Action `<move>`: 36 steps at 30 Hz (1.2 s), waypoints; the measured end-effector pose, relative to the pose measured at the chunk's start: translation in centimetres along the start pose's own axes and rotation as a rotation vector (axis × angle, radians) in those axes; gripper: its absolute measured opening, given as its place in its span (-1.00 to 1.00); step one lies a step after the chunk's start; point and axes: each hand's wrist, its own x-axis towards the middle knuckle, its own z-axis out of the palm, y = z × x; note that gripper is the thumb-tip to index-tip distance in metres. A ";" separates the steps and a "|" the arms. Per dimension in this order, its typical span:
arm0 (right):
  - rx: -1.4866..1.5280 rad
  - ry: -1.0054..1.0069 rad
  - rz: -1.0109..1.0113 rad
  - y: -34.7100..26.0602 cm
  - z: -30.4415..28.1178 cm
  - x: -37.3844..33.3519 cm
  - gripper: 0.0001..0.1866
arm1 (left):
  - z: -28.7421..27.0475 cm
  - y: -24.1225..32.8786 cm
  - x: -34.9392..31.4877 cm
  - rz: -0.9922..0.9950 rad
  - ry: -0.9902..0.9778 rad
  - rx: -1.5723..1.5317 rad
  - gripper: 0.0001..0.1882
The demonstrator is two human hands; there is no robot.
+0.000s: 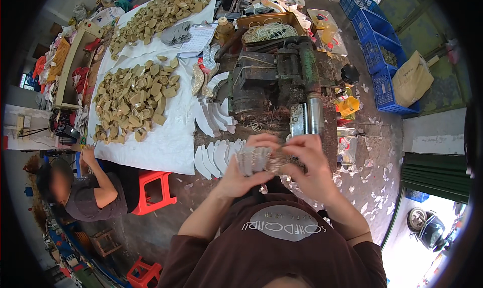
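Grey, flat pieces gathered into a stack (pixel 259 159) are held between both hands just in front of the person's chest, below the dark metal machine (pixel 282 84); the stack's long axis runs roughly left to right across the view, so that each hand takes one end; the left hand (pixel 236 175) cups the left end from beneath, its fingers curled closed around the pieces; the right hand (pixel 309 162) closes over the right end from above, fingertips pinching the top edge; both hands touch the stack and neither is nearer than the other; white curved cut-outs (pixel 216 157) lie fanned on the bench edge just beyond the left hand; tan blocks (pixel 133 99) cover a white sheet (pixel 166 147) well apart to the left, where another person's hand (pixel 88 154) rests at the sheet's corner.
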 end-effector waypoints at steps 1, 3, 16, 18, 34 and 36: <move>-0.020 0.012 -0.019 0.0 0.8 -0.2 -0.69 | 1.1 -0.3 0.5 0.025 0.011 -0.094 -0.45; 0.079 0.114 0.027 0.8 1.4 -1.2 -0.69 | 2.9 -0.7 1.1 0.074 0.031 -0.286 -0.46; -0.119 0.338 -0.106 1.6 1.6 -1.5 -0.68 | 5.4 0.1 1.9 0.243 0.157 0.104 -0.41; -0.181 0.321 -0.117 1.3 1.4 -1.6 -0.65 | 5.5 0.0 1.9 0.238 0.185 0.069 -0.44; -0.032 0.154 -0.038 2.2 0.0 -0.8 -0.75 | 6.4 -0.9 1.5 -0.046 0.250 -0.525 -0.38; -0.039 0.174 -0.023 1.7 -0.1 -0.5 -0.79 | 6.2 -1.1 1.6 -0.039 0.250 -0.505 -0.38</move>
